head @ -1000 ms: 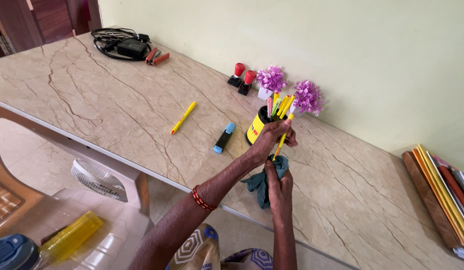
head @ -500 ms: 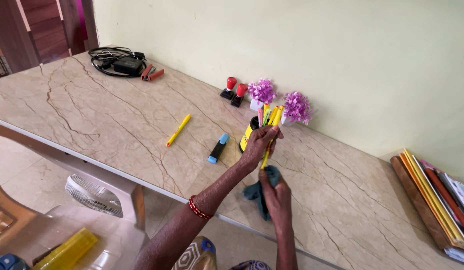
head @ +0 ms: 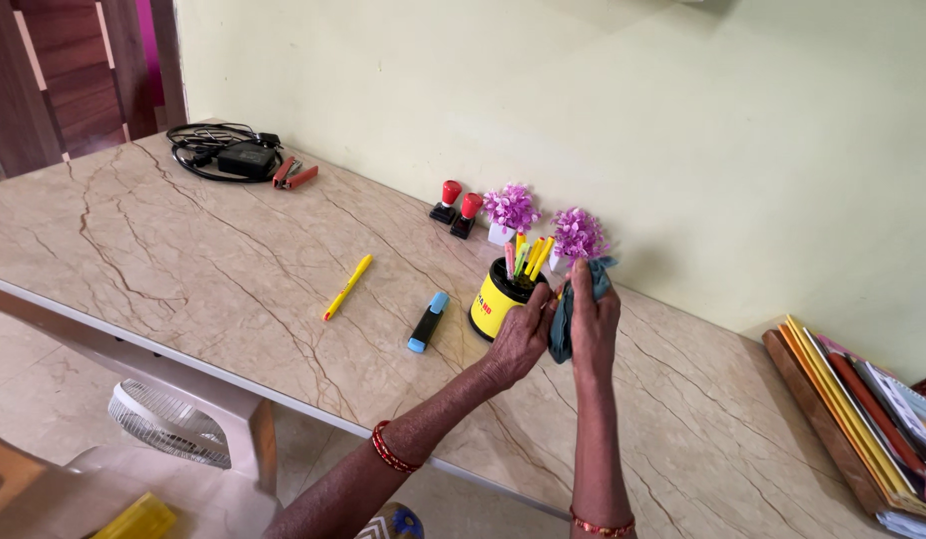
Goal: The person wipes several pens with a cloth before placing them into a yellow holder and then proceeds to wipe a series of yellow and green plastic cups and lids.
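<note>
My left hand (head: 524,335) is curled next to the yellow and black pen holder (head: 492,301), gripping a yellow pen that is almost wholly hidden between my hands. My right hand (head: 595,321) is raised beside it, closed on a teal cloth (head: 563,334) wrapped about the pen's upper part. The cloth's top pokes out above my fingers near a purple flower pot (head: 579,234). Several yellow, pink and green pens (head: 528,258) stand in the holder.
On the marble table (head: 183,260) lie a loose yellow pen (head: 347,286) and a blue and black highlighter (head: 428,321). Two red stamps (head: 456,207), another purple flower pot (head: 510,208), black cables (head: 223,155), red pliers (head: 295,176); books (head: 862,409) at right. A fan (head: 168,424) stands below.
My right hand has slid the cloth up the pen from below to above my left hand. Both hands have moved toward the holder; the view has tilted up.
</note>
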